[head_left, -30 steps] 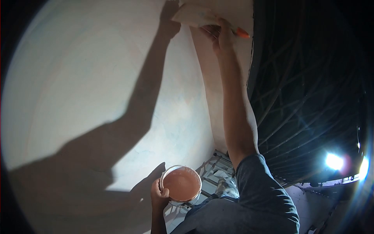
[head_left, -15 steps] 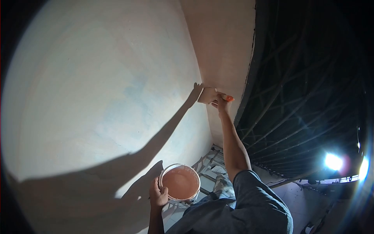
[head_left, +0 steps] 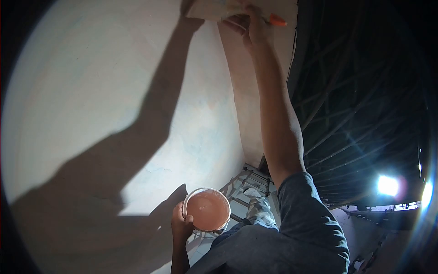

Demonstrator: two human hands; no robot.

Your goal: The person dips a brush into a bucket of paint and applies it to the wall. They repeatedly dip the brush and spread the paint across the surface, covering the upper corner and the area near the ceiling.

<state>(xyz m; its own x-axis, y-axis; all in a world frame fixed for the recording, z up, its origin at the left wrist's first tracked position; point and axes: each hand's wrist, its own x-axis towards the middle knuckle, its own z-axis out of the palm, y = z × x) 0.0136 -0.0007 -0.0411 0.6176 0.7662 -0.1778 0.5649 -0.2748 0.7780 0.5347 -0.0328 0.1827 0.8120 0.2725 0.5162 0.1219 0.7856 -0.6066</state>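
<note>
My left hand (head_left: pixel 182 222) grips the rim of a white bucket (head_left: pixel 228 217) at the bottom centre, with the thumb over its edge. Pinkish-brown liquid (head_left: pixel 208 210) fills part of the bucket. High up at the top of the view, my right hand (head_left: pixel 248 26) is closed on a wide, flat tool (head_left: pixel 210 9) with an orange handle end (head_left: pixel 278 19). The tool lies at the pale wall (head_left: pixel 196 105), near the corner with the side wall (head_left: pixel 255 91). Its upper part is cut off by the frame edge.
A metal ladder or frame (head_left: pixel 248 182) stands below, beside my leg. Dark netting or bars (head_left: pixel 356 114) run along the right, with a bright lamp (head_left: pixel 388 185) at the lower right. My arm's shadow (head_left: pixel 155 105) falls across the wall.
My right hand has moved up with the wide tool, from mid-height at the corner to the top of the view. The bucket and my left hand have shifted slightly left.
</note>
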